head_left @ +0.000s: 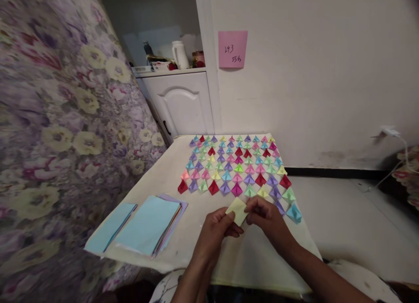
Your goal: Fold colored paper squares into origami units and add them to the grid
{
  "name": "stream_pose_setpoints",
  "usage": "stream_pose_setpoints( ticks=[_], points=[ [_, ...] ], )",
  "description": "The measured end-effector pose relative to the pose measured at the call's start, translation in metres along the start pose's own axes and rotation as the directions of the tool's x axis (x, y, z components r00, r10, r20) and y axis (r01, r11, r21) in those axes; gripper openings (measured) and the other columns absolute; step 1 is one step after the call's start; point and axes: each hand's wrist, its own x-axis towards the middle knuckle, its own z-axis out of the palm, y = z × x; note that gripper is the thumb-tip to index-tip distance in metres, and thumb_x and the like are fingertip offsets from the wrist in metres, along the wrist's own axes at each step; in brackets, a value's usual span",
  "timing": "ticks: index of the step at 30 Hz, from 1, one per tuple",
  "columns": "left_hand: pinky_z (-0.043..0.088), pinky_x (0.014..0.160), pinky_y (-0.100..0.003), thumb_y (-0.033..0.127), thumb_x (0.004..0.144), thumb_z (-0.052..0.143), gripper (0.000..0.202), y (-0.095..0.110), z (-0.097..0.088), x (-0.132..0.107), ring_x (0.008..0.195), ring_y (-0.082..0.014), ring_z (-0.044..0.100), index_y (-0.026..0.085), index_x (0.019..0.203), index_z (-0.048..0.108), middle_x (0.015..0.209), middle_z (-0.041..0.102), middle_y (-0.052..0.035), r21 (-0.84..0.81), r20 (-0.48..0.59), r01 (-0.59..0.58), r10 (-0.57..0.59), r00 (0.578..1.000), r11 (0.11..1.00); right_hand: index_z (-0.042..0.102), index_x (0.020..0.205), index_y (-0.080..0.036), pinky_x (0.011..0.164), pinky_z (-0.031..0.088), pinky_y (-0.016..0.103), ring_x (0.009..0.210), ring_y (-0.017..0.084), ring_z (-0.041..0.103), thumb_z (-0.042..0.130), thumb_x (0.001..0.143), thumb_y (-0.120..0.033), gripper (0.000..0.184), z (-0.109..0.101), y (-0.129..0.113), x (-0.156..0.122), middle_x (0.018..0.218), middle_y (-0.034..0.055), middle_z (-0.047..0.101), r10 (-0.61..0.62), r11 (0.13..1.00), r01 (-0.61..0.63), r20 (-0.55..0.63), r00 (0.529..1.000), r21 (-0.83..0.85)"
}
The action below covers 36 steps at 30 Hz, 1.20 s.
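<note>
Pinched between both hands, a pale yellow paper [238,210] is held above the table [163,172]; its lower edge is hidden by the left hand [214,233] and right hand [266,218]. Folded paper shapes [235,167] lie just beyond, with paper stacks [144,224] to the left.

The sheet [238,211] is looking like thin matt paper, as are the folded pieces [235,170] and stacks [147,224]. The table [170,174] is showing a smooth matt cover; the cloth [65,119] at left is looking soft, printed.

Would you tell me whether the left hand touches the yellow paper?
Touching: the head view shows the left hand pinching the yellow paper at its edge.
</note>
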Motion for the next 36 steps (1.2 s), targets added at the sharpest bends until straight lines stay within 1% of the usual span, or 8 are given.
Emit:
stream_pose_setpoints(
  ticks=[4, 8, 12, 17, 22, 29, 31, 36],
  points=[
    [0.045, 0.056, -0.021, 0.031, 0.08, 0.056, 0.024, 0.0, 0.002, 0.0, 0.054, -0.0122, 0.059, 0.01, 0.082, 0.065, 0.06, 0.067, -0.007, 0.028, -0.011, -0.022, 0.022, 1.0, 0.999, 0.055, 0.073, -0.018, 0.058, 0.041, 0.025, 0.056, 0.011, 0.054, 0.056, 0.07, -0.011, 0.008, -0.001, 0.008, 0.0, 0.06, -0.0039, 0.056, 0.038, 0.992, -0.038, -0.001, 0.999, 0.123],
    [0.047, 0.057, -0.022, 0.033, 0.08, 0.056, 0.025, 0.002, 0.003, 0.0, 0.056, -0.0133, 0.061, 0.01, 0.083, 0.064, 0.061, 0.068, -0.0068, 0.028, -0.016, -0.015, 0.016, 1.0, 0.999, 0.056, 0.077, -0.017, 0.058, 0.043, 0.026, 0.057, 0.012, 0.056, 0.054, 0.073, -0.012, 0.006, -0.004, 0.012, 0.0, 0.06, -0.0027, 0.058, 0.067, 0.985, -0.068, 0.007, 0.998, 0.159],
    [0.047, 0.057, -0.022, 0.033, 0.079, 0.057, 0.024, 0.0, 0.003, 0.001, 0.056, -0.0137, 0.062, 0.01, 0.08, 0.063, 0.061, 0.068, -0.0061, 0.033, -0.045, -0.022, 0.024, 0.999, 0.999, 0.057, 0.08, -0.016, 0.06, 0.044, 0.027, 0.06, 0.014, 0.058, 0.054, 0.078, -0.02, 0.006, -0.002, 0.006, 0.001, 0.062, -0.0002, 0.06, 0.067, 0.995, -0.067, 0.005, 0.998, 0.075],
    [0.047, 0.057, -0.022, 0.034, 0.079, 0.057, 0.024, -0.003, 0.003, 0.002, 0.055, -0.0131, 0.061, 0.01, 0.08, 0.064, 0.061, 0.068, -0.0067, 0.046, -0.025, -0.031, 0.032, 0.999, 0.998, 0.054, 0.073, -0.016, 0.051, 0.04, 0.022, 0.051, 0.009, 0.051, 0.065, 0.068, -0.019, 0.012, 0.0, 0.007, 0.003, 0.053, -0.0058, 0.052, 0.066, 0.996, -0.07, -0.073, 0.995, -0.054],
    [0.047, 0.058, -0.022, 0.033, 0.08, 0.057, 0.026, -0.002, 0.003, 0.003, 0.056, -0.0132, 0.061, 0.009, 0.084, 0.066, 0.06, 0.069, -0.0071, 0.068, -0.007, -0.033, 0.033, 0.999, 0.997, 0.051, 0.074, -0.017, 0.048, 0.038, 0.02, 0.049, 0.008, 0.046, 0.065, 0.066, -0.015, 0.016, -0.001, 0.014, 0.006, 0.054, -0.0076, 0.049, 0.073, 0.997, -0.074, -0.091, 0.993, -0.011],
    [0.047, 0.056, -0.022, 0.032, 0.076, 0.06, 0.026, -0.004, 0.006, 0.005, 0.054, -0.0137, 0.06, 0.009, 0.086, 0.067, 0.057, 0.067, -0.0064, 0.122, -0.046, -0.035, 0.041, 0.998, 0.992, 0.051, 0.084, -0.017, 0.048, 0.04, 0.022, 0.051, 0.009, 0.049, 0.063, 0.064, -0.014, 0.023, 0.0, 0.013, 0.007, 0.065, -0.0038, 0.057, 0.067, 0.998, -0.068, -0.09, 0.994, -0.008],
    [0.046, 0.054, -0.022, 0.032, 0.074, 0.063, 0.024, -0.006, 0.006, 0.006, 0.053, -0.014, 0.06, 0.009, 0.082, 0.067, 0.055, 0.066, -0.0053, 0.121, -0.07, -0.03, 0.039, 0.997, 0.992, 0.053, 0.084, -0.017, 0.048, 0.04, 0.022, 0.052, 0.009, 0.05, 0.061, 0.065, -0.013, 0.021, 0.0, 0.011, 0.006, 0.067, -0.0028, 0.058, 0.07, 0.997, -0.073, -0.079, 0.994, -0.037],
    [0.045, 0.05, -0.022, 0.031, 0.071, 0.066, 0.021, -0.009, 0.006, 0.009, 0.048, -0.0135, 0.058, 0.01, 0.073, 0.066, 0.049, 0.063, -0.0034, 0.122, -0.101, -0.032, 0.045, 0.994, 0.992, 0.056, 0.076, -0.015, 0.049, 0.041, 0.021, 0.053, 0.009, 0.049, 0.063, 0.066, -0.016, 0.012, 0.001, 0.009, 0.005, 0.063, -0.0029, 0.057, 0.077, 0.994, -0.08, -0.041, 0.996, -0.076]
  ],
)
